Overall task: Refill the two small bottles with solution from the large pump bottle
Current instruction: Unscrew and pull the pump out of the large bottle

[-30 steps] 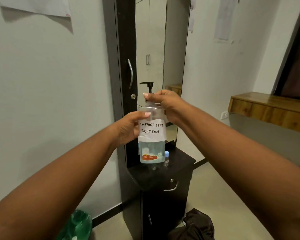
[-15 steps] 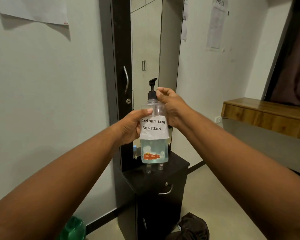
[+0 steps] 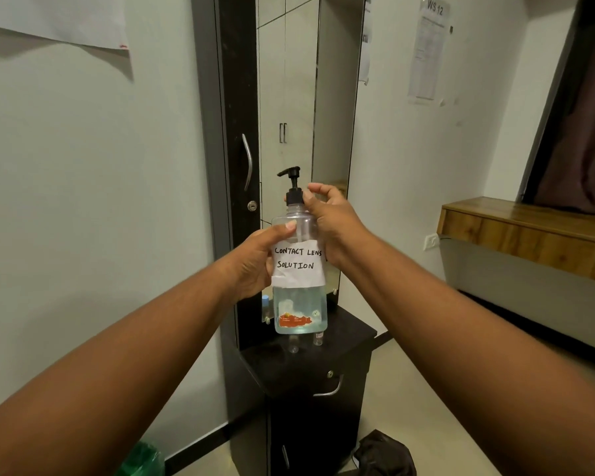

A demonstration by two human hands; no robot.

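While the large pump bottle (image 3: 299, 269) is being held upright in the air above the black cabinet (image 3: 354, 338), the black pump collar (image 3: 294, 196) is being gripped by the fingertips of the right hand (image 3: 330, 218). The body of the bottle is being clasped by the left hand (image 3: 258, 262), with the thumb lying across the clear shoulder just above the handwritten label (image 3: 298, 262). Both hands are therefore being kept closed on the same bottle, one at the neck and one at the waist.

The step in hand is judged to be the unscrewing of the pump collar. For a clean result, the body is being best held firm without being squeezed, since thin plastic walls may force liquid up through a loosened neck. The bottle is being best kept vertical, as the liquid level is standing below the label. Turning force is being best applied at the collar, not at the nozzle (image 3: 287, 172).

Two small bottles (image 3: 293, 345) (image 3: 318, 339) are standing on the cabinet top directly beneath, partly hidden by the large bottle. Whether they are being left uncapped cannot be told.
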